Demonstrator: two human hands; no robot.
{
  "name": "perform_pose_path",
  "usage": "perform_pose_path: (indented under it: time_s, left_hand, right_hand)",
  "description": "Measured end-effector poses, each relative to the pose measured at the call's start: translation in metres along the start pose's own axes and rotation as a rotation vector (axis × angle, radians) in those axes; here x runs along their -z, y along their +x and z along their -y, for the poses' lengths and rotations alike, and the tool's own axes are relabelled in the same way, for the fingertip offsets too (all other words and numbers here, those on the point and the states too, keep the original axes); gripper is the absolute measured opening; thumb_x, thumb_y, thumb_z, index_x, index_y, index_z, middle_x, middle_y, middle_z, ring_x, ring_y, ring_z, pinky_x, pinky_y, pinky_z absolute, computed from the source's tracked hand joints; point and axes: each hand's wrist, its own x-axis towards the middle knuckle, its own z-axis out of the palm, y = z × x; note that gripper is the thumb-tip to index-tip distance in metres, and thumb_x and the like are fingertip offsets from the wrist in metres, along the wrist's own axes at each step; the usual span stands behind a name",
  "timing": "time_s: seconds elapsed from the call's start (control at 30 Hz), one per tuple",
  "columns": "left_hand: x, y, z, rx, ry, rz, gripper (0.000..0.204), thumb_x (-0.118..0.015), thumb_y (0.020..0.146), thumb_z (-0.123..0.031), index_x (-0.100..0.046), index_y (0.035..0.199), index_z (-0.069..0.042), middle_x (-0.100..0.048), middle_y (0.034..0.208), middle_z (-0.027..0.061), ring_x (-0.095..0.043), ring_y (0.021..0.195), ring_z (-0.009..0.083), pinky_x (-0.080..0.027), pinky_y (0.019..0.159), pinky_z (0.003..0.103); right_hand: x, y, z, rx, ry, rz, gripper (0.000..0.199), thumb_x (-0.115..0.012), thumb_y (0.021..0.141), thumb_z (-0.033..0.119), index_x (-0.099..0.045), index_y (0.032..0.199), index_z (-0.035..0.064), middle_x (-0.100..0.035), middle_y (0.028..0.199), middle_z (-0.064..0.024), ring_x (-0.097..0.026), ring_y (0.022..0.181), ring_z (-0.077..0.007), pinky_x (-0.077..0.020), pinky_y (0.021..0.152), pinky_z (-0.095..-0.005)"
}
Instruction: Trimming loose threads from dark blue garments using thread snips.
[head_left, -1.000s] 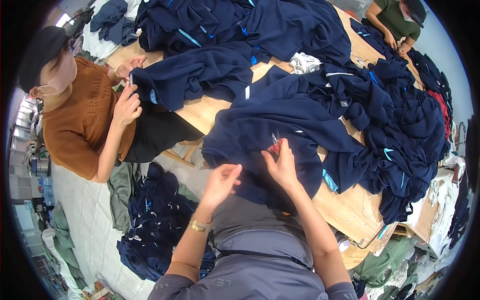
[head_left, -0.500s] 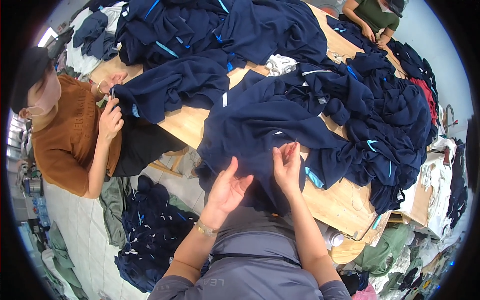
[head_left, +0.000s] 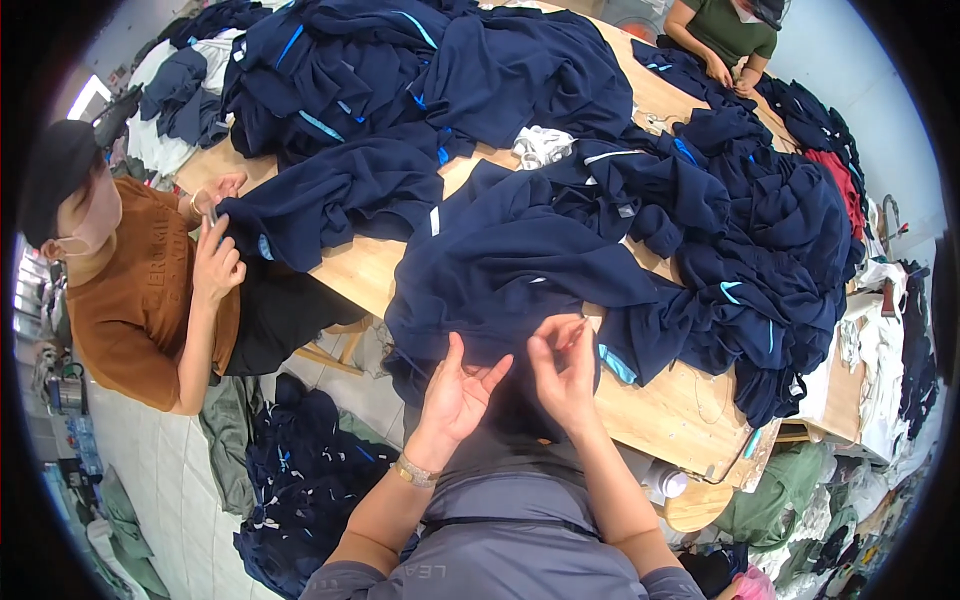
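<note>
A dark navy garment (head_left: 500, 262) lies spread over the near edge of the table and hangs down in front of me. Over its hanging part, my left hand (head_left: 458, 398) is open, palm up, with thumb and fingers apart and nothing in it. Just to the right, my right hand (head_left: 562, 368) is closed in a pinch above the cloth. Something small may be between its fingertips, too fine to name. A small white tag (head_left: 537, 280) shows on the garment above my hands, and a light blue strip (head_left: 617, 365) lies right of my right hand.
More navy garments are heaped on the wooden table (head_left: 660, 415) at the back and right. A person in a brown shirt (head_left: 150, 290) works a garment at left; another in a green shirt (head_left: 725, 40) sits far right. A cloth pile (head_left: 310, 470) covers the floor at left.
Both my hands have come a little lower, toward me. My right hand has shifted left, nearer the left one. The whole view has shifted slightly; the garment lies much as before.
</note>
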Motion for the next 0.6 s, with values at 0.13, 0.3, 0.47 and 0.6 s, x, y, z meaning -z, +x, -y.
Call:
perform_pose_path:
  time_s: [0.13, 0.3, 0.47, 0.6]
  left_hand:
    - [-0.01, -0.007, 0.001, 0.08, 0.054, 0.043, 0.027, -0.05, 0.094, -0.027, -0.061, 0.081, -0.006, -0.061, 0.098, 0.0086, -0.058, 0.1, 0.0199, -0.051, 0.088, 0.043]
    - [-0.01, -0.01, 0.003, -0.016, 0.161, 0.199, 0.015, -0.053, 0.093, -0.016, -0.065, 0.084, -0.011, -0.065, 0.097, 0.0041, -0.062, 0.092, 0.0157, -0.052, 0.084, 0.041]
    - [-0.012, -0.003, 0.006, -0.028, 0.139, 0.071, 0.013, -0.056, 0.091, -0.013, -0.063, 0.084, -0.004, -0.062, 0.095, 0.0056, -0.061, 0.091, 0.0182, -0.053, 0.084, 0.045]
    - [-0.013, -0.001, 0.004, -0.054, 0.094, -0.012, 0.019, -0.056, 0.091, -0.013, -0.06, 0.082, 0.003, -0.058, 0.094, 0.0071, -0.06, 0.091, 0.0203, -0.054, 0.084, 0.048]
  right_hand:
    - [-0.008, 0.003, 0.006, 0.107, -0.272, 0.029, 0.031, -0.063, 0.077, -0.004, -0.034, 0.081, 0.0053, -0.05, 0.078, -0.0074, -0.043, 0.069, -0.0118, -0.0383, 0.061, -0.0238]
    - [-0.005, 0.003, 0.016, -0.063, -0.064, 0.067, 0.029, -0.059, 0.079, -0.008, -0.033, 0.081, 0.0057, -0.049, 0.078, -0.0068, -0.044, 0.069, -0.0107, -0.0384, 0.061, -0.0214]
    - [0.005, -0.006, 0.017, -0.147, 0.364, 0.03, 0.032, -0.057, 0.081, -0.009, -0.031, 0.083, 0.0083, -0.049, 0.084, -0.0058, -0.051, 0.076, -0.0115, -0.0441, 0.071, -0.0232]
    - [0.013, -0.009, 0.024, -0.175, 0.471, -0.052, 0.028, -0.057, 0.083, -0.003, -0.031, 0.085, 0.0071, -0.048, 0.086, -0.0062, -0.053, 0.076, -0.0119, -0.0452, 0.071, -0.0252]
